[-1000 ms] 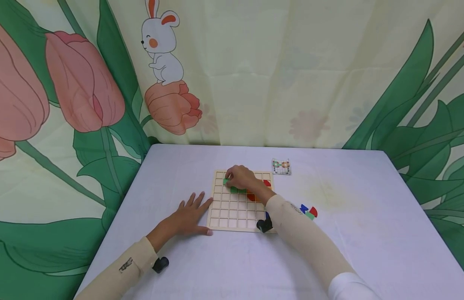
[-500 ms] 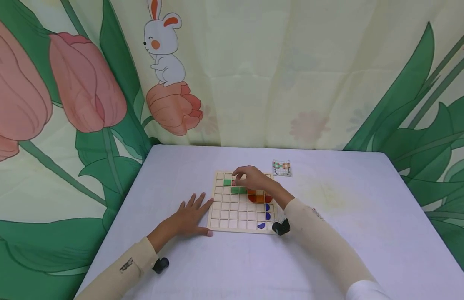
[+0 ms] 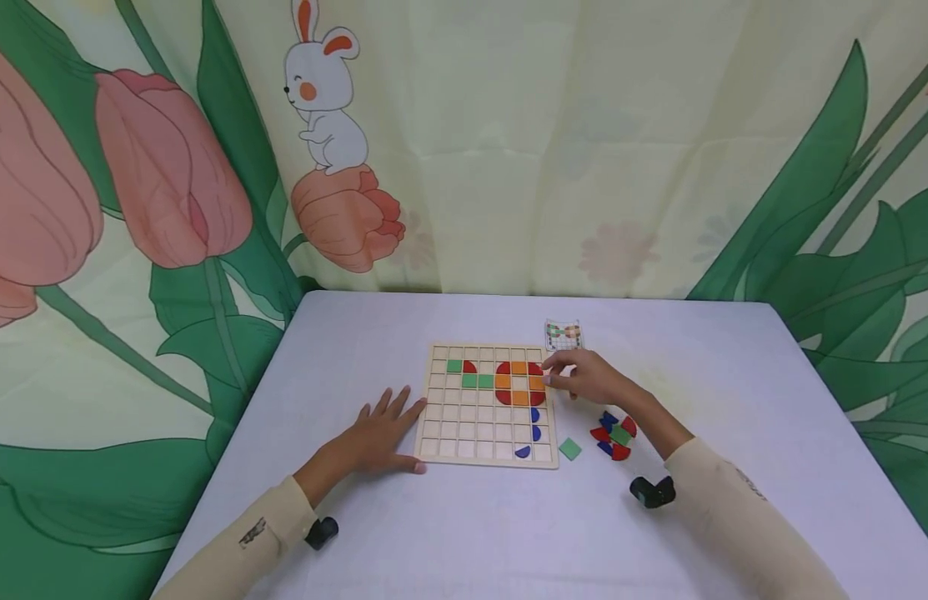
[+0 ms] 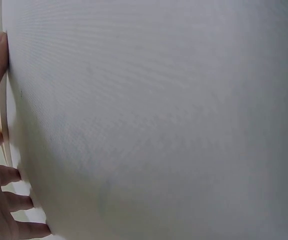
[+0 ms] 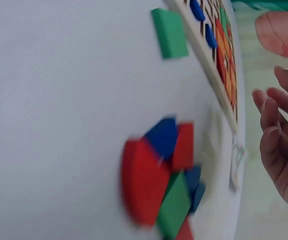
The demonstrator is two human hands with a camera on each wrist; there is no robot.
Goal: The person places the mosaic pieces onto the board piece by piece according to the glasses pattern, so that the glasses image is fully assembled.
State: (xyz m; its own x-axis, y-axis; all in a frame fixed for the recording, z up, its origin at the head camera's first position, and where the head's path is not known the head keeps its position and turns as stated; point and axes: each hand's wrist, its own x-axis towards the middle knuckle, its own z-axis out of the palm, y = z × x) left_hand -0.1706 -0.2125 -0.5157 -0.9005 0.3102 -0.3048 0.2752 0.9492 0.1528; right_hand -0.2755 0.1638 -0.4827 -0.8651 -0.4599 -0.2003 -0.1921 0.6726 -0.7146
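Note:
A wooden grid board [image 3: 471, 429] lies on the table with coloured tiles in its cells. Towards its upper left sit a green square [image 3: 454, 366] and a red quarter-circle [image 3: 469, 367]; a ring of red and orange tiles [image 3: 519, 398] is at the right. My left hand [image 3: 372, 437] rests flat on the table, fingers spread, index finger and thumb at the board's left edge. Beyond the board's right edge, my right hand [image 3: 589, 377] hovers with loosely bent fingers. In the right wrist view that hand [image 5: 286, 130] shows nothing between its fingers.
Right of the board lies a loose green square [image 3: 570, 449]. Beside it is a small pile of red, blue and green tiles [image 3: 619, 434]. A small pattern card [image 3: 564, 335] lies behind the board's right corner. Blue half-circles [image 3: 536, 432] sit in the board's lower right cells.
From the board's upper left, my right hand has moved right, off the board. A red quarter-circle now shows in the cell beside the green square. My left hand has stayed in place.

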